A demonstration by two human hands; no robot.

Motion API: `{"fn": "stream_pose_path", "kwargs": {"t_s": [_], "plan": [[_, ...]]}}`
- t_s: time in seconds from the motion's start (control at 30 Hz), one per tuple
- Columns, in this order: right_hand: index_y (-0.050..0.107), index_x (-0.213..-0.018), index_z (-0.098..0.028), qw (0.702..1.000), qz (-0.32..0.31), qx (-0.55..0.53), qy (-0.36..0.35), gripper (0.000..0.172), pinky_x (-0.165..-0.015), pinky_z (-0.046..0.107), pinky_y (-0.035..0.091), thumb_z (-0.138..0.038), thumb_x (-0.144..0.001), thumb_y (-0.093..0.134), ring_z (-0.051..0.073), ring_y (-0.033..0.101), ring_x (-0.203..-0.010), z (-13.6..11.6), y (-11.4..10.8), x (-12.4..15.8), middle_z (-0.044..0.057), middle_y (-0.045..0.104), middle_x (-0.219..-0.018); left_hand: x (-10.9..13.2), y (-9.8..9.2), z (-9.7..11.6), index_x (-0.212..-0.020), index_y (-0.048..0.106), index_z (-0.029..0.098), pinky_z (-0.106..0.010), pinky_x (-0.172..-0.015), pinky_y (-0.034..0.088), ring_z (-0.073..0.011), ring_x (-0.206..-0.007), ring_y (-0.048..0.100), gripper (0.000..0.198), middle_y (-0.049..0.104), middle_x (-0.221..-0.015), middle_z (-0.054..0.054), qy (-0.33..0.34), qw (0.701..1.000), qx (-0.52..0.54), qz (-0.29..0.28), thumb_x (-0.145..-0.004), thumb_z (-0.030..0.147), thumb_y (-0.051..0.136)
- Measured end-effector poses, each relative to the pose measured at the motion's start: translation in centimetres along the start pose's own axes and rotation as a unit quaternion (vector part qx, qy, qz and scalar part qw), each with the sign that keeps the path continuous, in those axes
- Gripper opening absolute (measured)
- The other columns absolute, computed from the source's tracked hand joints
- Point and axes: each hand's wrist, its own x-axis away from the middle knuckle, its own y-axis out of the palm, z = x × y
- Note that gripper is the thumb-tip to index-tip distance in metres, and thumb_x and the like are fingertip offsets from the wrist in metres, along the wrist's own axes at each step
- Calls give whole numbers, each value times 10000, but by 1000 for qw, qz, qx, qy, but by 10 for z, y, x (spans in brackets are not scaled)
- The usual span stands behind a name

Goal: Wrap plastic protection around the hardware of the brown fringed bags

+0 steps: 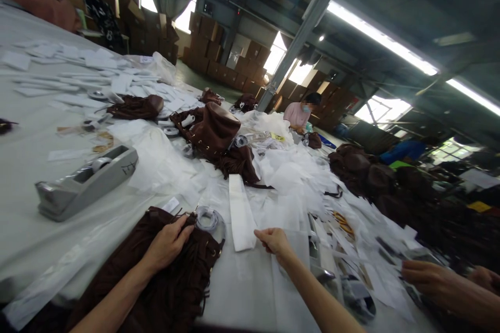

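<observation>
Head view: left hand (167, 243) has its fingers curled on the brown fringed bag (172, 286) — right hand (274, 241) pinches a white strip (240, 208) lying on the worktop (23, 166).

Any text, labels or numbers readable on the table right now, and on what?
No text is readable.
Tape dispenser: dark side mark, too blurred.
Yellow tag: too small.
White slips: no print legible.
White strip in right hand: blank.
Brown bag in left hand: no label shows.
</observation>
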Motion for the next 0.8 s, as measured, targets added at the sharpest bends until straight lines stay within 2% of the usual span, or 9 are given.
{"fn": "stream_pose_path", "kwargs": {"t_s": [0.1, 0.2, 0.3, 0.37, 0.43, 0.53, 0.63, 0.73, 0.8], "plan": [[633, -852, -123, 1000, 0, -19, 7, 243, -595, 267, 520, -364, -846, 605, 129, 619, -647, -2, -11, -9, 29, 657, -768, 1, -1, -1, -993, 612, 177, -271, -708, 460, -203, -734, 627, 339, 666, -779, -31, 2, 999, 47, 14, -858, 441, 446], [605, -626, -139, 999, 17, -41, 6, 213, -444, 229, 448, -307, -701, 713, 113, 543, -434, -11, -23, -28, -4, 585, -483, 2, -4, -1, -984, 626, 160, -272, -694, 460, -193, -736, 602, 358, 644, -783, -25, -4, 992, 118, 40, -774, 445, 576], [571, -544, -147, 996, 46, -70, -9, 209, -382, 200, 380, -247, -622, 738, 88, 475, -372, -33, -37, -47, -13, 543, -417, 0, -12, 8, -953, 638, 125, -237, -525, 391, -132, -532, 493, 397, 511, -578, 34, -49, 981, 181, 40, -730, 454, 627], [555, -531, -150, 993, 62, -96, -36, 239, -362, 182, 331, -281, -619, 735, 66, 431, -361, -53, -44, -54, -24, 523, -418, -3, -21, 22, -956, 639, 105, -213, -442, 296, -95, -436, 377, 436, 385, -480, 75, -81, 969, 232, 40, -758, 491, 592], [546, -552, -155, 987, 62, -126, -73, 286, -367, 174, 307, -364, -646, 717, 49, 395, -367, -71, -43, -49, -40, 509, -444, -6, -31, 43, -946, 640, 102, -203, -416, 249, -80, -412, 322, 466, 339, -453, 86, -86, 955, 283, 37, -784, 530, 550], [535, -594, -167, 978, 25, -166, -127, 370, -387, 181, 309, -497, -674, 683, 50, 383, -390, -83, -17, -21, -49, 500, -490, -9, -39, 76, -886, 647, 106, -198, -404, 247, -75, -409, 345, 507, 413, -472, 58, -83, 950, 301, -1, -785, 587, 525], [521, -632, -178, 961, -28, -213, -173, 412, -393, 195, 302, -563, -705, 648, 63, 382, -397, -74, 33, 18, -49, 491, -502, -11, -31, 96, -802, 650, 91, -203, -381, 226, -67, -377, 342, 612, 518, -508, 4, -124, 948, 275, -103, -769, 675, 468], [521, -650, -185, 955, -35, -214, -201, 399, -424, 207, 324, -559, -781, 573, 79, 396, -420, -54, 82, 57, -49, 484, -502, -6, -12, 97, -729, 614, 100, -202, -373, 198, -48, -355, 290, 649, 556, -536, -22, -174, 915, 293, -215, -758, 720, 423], [552, -653, -184, 957, -23, -168, -234, 377, -474, 216, 356, -517, -829, 526, 98, 442, -479, -42, 100, 77, -34, 516, -536, 0, 0, 91, -662, 547, 132, -190, -376, 170, -38, -358, 243, 545, 453, -471, 42, -187, 905, 316, -216, -740, 671, 520]]}}
